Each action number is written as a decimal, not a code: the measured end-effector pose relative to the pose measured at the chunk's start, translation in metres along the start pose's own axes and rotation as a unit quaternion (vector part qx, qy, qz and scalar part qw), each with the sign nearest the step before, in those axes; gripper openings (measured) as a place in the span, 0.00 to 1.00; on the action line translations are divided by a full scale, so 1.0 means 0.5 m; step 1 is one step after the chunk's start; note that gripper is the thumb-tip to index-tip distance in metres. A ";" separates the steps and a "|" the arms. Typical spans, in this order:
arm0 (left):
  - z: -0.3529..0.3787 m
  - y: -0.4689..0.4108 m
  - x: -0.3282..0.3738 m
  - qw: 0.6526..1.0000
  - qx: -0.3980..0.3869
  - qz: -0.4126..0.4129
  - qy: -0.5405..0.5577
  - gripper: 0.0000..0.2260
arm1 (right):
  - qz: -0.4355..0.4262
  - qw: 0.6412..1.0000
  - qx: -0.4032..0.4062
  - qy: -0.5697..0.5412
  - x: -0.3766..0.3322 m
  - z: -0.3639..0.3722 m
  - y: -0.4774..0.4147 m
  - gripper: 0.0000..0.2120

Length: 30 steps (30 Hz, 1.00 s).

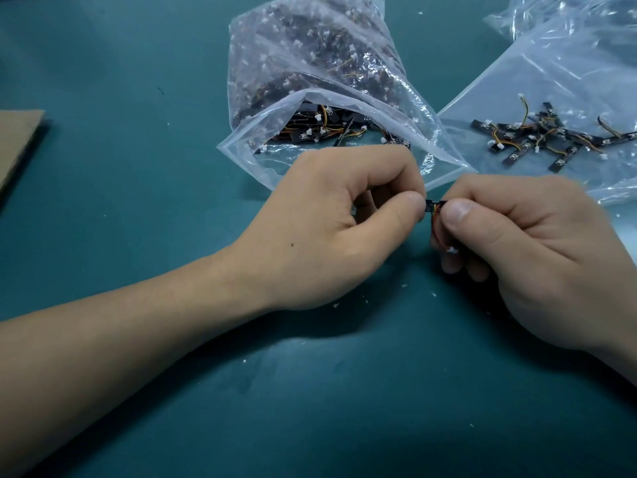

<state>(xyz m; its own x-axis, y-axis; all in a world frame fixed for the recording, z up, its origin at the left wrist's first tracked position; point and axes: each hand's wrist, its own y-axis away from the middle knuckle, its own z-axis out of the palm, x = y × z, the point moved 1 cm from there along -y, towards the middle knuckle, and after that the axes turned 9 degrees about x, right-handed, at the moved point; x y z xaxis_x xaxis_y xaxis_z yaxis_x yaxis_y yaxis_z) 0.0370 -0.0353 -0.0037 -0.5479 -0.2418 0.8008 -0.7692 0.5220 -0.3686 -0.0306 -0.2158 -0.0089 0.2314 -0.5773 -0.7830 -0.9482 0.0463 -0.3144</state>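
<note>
A small black circuit strip [433, 205] is pinched between the left hand [339, 220] and right hand [527, 246], just above the teal tabletop [138, 63]. An open plastic bag [310, 81] of similar strips is seen just beyond.

a smooth teal-green table top [103, 63] is evenly lit; a flat brown cardboard sheet [17, 143] is laid at its left edge.

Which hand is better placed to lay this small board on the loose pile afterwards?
Probably the right hand: it pinches the board too, and the pile lies just beyond it. The left hand would cross over.
</note>
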 end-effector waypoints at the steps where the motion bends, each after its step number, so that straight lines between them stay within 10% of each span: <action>1: 0.000 0.000 0.000 1.000 0.001 -0.001 -0.001 0.06 | 0.002 1.000 0.000 -0.001 0.001 -0.001 0.000 0.15; 30: -0.001 0.000 0.003 1.000 -0.012 -0.004 -0.019 0.06 | -0.010 1.000 -0.008 0.013 -0.002 0.000 -0.001 0.15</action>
<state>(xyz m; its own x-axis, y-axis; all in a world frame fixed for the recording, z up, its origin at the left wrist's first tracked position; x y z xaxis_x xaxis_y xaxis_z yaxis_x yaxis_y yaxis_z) 0.0366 -0.0352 -0.0023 -0.5546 -0.2769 0.7847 -0.7652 0.5401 -0.3502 -0.0302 -0.2152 -0.0082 0.2450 -0.5990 -0.7624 -0.9466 0.0223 -0.3217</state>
